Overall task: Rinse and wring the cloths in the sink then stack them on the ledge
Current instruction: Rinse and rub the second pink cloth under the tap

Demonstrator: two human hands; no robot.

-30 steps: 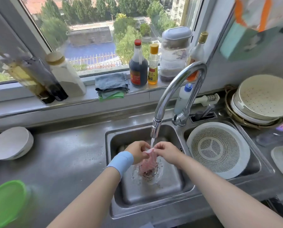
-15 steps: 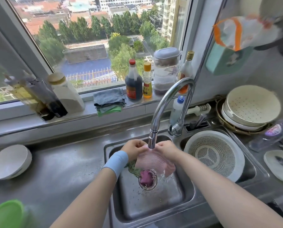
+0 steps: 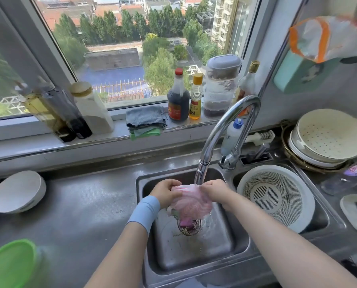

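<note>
A wet pink cloth hangs spread out under the running faucet over the left basin of the steel sink. My left hand, with a blue wristband below it, grips the cloth's left top edge. My right hand grips its right top edge. Water pours off the cloth toward the drain, where a darker pink piece lies. Behind the hanging cloth a bit of another cloth shows in the basin. On the window ledge lie folded grey and green cloths in a small stack.
Sauce bottles, a stacked plastic container and oil bottles line the ledge. A white colander fills the right basin, strainer bowls sit behind it. A white bowl and a green lid are on the left counter.
The pink cloth was bunched between my hands low over the drain; now both hands hold it higher and spread wide under the stream. The view has tilted up a little.
</note>
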